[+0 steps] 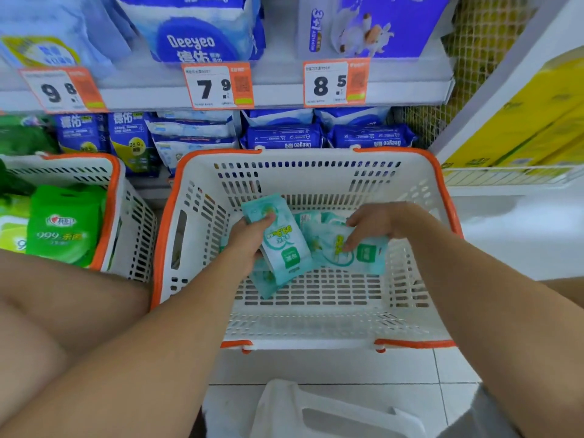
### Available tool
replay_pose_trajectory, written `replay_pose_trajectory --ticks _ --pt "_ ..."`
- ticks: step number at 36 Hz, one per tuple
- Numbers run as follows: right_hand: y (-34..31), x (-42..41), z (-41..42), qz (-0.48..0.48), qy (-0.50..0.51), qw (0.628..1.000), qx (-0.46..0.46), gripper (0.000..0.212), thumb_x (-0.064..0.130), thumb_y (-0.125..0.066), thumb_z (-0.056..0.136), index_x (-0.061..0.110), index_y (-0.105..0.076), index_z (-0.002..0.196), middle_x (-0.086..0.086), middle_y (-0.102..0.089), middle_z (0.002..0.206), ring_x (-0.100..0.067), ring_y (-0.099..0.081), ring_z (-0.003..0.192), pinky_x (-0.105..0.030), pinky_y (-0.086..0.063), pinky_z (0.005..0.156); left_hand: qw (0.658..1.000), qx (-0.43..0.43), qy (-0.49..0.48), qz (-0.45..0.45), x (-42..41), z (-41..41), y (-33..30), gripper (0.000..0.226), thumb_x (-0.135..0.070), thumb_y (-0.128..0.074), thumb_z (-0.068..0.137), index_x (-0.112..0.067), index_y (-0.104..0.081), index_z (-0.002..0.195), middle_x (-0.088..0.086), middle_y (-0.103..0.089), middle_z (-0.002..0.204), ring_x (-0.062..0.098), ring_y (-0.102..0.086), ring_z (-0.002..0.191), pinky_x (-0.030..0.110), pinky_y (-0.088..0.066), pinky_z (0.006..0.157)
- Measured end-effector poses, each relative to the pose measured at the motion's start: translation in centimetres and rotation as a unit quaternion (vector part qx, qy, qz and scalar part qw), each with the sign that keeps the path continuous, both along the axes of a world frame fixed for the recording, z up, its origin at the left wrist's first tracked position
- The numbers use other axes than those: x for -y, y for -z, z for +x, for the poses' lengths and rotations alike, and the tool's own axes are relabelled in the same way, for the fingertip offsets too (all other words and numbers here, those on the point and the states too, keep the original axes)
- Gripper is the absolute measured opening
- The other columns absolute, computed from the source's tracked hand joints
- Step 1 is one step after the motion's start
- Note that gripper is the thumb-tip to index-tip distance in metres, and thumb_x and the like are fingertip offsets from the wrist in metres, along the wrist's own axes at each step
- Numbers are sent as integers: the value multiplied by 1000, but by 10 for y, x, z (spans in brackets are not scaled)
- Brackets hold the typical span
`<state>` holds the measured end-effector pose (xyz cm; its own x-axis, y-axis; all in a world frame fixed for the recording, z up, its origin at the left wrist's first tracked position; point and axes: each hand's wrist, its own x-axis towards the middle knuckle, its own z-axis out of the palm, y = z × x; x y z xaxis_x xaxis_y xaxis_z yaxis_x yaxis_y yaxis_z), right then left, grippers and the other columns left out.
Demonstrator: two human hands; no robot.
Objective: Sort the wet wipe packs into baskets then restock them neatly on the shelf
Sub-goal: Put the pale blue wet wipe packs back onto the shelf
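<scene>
Bright, even overhead store light fills the view, with only soft, faint shadows inside the white basket (316, 165). Above the basket, shelf packs blur and price tags look washed out. Around it, wide-angle distortion bends the frame's edges.

Landmark white basket (420, 191) | price tag (61, 90) above-left: 9.8 | price tag (218, 86) above: 7.9 | price tag (335, 83) above-right: 8.5 | blue bag (192, 33) over the 7.9 tag: Deeyeo | purple box (373, 23) over the 8.5 tag: 3+1 | green pack (63, 229) left: 999
</scene>
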<state>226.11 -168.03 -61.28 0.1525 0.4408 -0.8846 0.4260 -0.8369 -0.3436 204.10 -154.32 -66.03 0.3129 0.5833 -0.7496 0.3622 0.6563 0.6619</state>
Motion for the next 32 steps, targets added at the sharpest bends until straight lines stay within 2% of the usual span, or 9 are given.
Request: replay_pose_trajectory --ticks 3,6,12,15,19,22,25,28,32 --pt "-50 -5 20 61 18 998 4 39 23 -85 76 13 -73 111 -7 -78 100 -26 -76 89 -49 -60 87 996 54 -68 -32 -5 9 -19 29 -24 -71 92 -15 -66 119 10 -75 110 28 -72 98 47 -58 85" --pt "-92 -13 27 146 70 987 -18 36 15 -83 77 9 -73 112 -7 -76 101 -29 -73 99 -52 -58 89 982 119 -133 -57 -19 23 -56 26 -26 -66 96 -13 -67 117 16 -73 112 31 -71 99 51 -58 82" --pt "-202 -36 29 259 51 961 -81 32 1 -65 89 8 -68 120 -14 -75 110 -32 -72 101 -45 -60 87 976 152 -141 67 -73 22 -179 35 -25 -68 89 -11 -66 121 17 -73 110 29 -74 88 41 -61 64" --pt "-268 -46 26 283 -31 955 -85 36 3 -70 85 6 -68 121 -15 -73 115 -35 -70 107 -49 -57 92 971 153 -104 154 -85 16 -254 12 -21 -72 89 -17 -68 100 4 -74 82 13 -69 61 24 -55 52" --pt "-329 -51 20 353 -52 932 -59 39 13 -82 69 8 -73 107 -17 -75 108 -37 -71 99 -41 -60 81 968 167 -57 177 -84 7 -319 5 -19 -71 91 -20 -66 89 -5 -72 63 9 -68 54 22 -54 49" --pt "-330 -42 23 436 30 896 -79 57 21 -97 51 10 -74 101 -21 -74 103 -38 -73 92 -46 -60 79 968 197 -92 127 -80 -1 -338 11 -14 -71 91 -13 -64 100 2 -73 68 16 -71 57 30 -59 49" --pt "-311 -37 27 509 162 830 -163 70 24 -103 27 16 -75 90 -17 -75 94 -27 -74 77 -32 -61 63 951 263 -152 58 -76 -1 -344 7 -5 -70 89 -5 -66 94 13 -75 89 24 -73 72 37 -61 51" --pt "-306 -43 29 542 248 774 -213 64 15 -100 33 16 -76 92 -17 -75 99 -26 -75 82 -33 -61 65 926 335 -175 9 -69 13 -355 7 2 -67 88 0 -67 95 19 -76 95 29 -75 76 38 -61 49" --pt "-317 -54 19 577 332 717 -208 79 22 -100 38 9 -72 112 -20 -72 112 -32 -74 89 -45 -61 75 903 404 -147 -11 -47 36 -365 13 2 -65 85 0 -68 97 20 -76 96 27 -76 72 38 -61 52"
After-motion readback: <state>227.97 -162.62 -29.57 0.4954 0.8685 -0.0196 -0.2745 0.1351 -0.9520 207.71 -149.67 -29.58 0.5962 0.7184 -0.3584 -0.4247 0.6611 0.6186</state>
